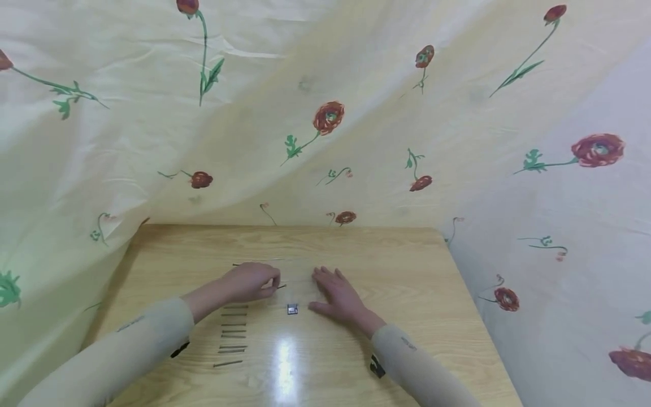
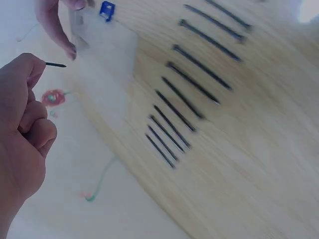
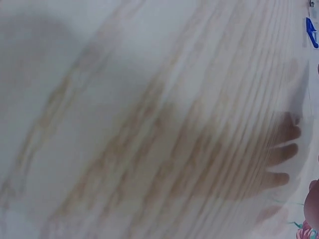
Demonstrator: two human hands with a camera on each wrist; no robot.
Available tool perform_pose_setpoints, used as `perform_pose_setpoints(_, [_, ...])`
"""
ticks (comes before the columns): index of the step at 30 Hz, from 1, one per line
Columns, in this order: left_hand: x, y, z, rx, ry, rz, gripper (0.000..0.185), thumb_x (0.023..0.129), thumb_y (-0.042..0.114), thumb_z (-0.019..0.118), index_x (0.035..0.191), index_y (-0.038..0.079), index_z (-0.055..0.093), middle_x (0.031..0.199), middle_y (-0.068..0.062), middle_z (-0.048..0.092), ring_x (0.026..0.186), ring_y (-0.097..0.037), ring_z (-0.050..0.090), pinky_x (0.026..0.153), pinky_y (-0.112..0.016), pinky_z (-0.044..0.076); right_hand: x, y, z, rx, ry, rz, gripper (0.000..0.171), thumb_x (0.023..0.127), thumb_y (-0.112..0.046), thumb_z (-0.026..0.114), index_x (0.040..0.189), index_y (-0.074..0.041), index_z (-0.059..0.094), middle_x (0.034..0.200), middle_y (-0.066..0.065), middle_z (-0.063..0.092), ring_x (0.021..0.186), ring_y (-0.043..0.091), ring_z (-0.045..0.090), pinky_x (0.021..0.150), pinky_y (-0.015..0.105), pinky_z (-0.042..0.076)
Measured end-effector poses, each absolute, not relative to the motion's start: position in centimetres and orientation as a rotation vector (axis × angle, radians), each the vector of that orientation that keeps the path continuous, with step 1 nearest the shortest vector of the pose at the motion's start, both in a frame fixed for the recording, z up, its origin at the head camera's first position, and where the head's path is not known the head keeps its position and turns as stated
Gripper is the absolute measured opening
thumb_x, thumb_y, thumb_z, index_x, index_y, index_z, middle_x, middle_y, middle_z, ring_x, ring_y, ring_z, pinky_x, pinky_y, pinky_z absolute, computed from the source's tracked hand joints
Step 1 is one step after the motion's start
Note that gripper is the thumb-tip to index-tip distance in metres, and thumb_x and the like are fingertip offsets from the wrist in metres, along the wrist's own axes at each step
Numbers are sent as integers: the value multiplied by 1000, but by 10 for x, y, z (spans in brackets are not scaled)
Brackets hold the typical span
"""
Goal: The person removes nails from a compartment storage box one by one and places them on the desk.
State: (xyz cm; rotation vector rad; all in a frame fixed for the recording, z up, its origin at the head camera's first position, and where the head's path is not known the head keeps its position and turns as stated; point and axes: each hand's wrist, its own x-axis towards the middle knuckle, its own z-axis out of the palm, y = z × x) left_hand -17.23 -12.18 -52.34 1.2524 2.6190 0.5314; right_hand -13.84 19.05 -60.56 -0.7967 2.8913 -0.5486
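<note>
In the head view my left hand (image 1: 254, 281) pinches one nail (image 1: 281, 286) between thumb and fingertip, above a clear plastic sheet or bag (image 1: 300, 282). The left wrist view shows this nail (image 2: 56, 64) jutting from the fingers, its dark end outward. My right hand (image 1: 342, 297) rests with spread, straight fingers at the right side of the clear plastic. A small blue and white piece (image 1: 292, 309) lies at the plastic's near edge. To the left, several nails (image 2: 192, 82) of graded length lie side by side in a row, partly hidden by my left arm in the head view.
The wooden tabletop (image 1: 407, 282) ends at a flower-printed curtain (image 1: 264, 124) along the back and sides. Light glares off the table (image 1: 286, 367) near the front.
</note>
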Motion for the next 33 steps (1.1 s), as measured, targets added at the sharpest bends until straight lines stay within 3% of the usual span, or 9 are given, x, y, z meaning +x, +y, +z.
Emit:
perform_pose_setpoints(8, [-136, -162, -534, 1229, 2606, 488, 18, 97, 14, 74, 86, 24, 64, 79, 18, 59, 68, 1, 50, 61, -23, 50, -135, 193, -608, -810, 2926, -552, 86, 98, -59, 70, 160, -6, 45, 170, 11, 38, 159, 31, 32, 131, 56, 16])
perform_pose_setpoints(20, [-78, -180, -566, 1277, 2513, 595, 23, 90, 12, 78, 79, 26, 64, 76, 22, 57, 68, 6, 49, 61, -20, 50, -131, 191, -604, -803, 2920, -547, 86, 99, -57, 71, 161, -6, 43, 171, 11, 36, 159, 32, 31, 131, 55, 16])
perform_pose_setpoints(33, [-37, -193, -588, 1386, 2578, 556, 34, 75, 5, 76, 70, 26, 50, 68, 23, 39, 60, 5, 32, 52, -15, 29, -130, 191, -604, -817, 2906, -552, 86, 99, -59, 68, 162, -6, 42, 171, 10, 36, 159, 30, 31, 131, 54, 15])
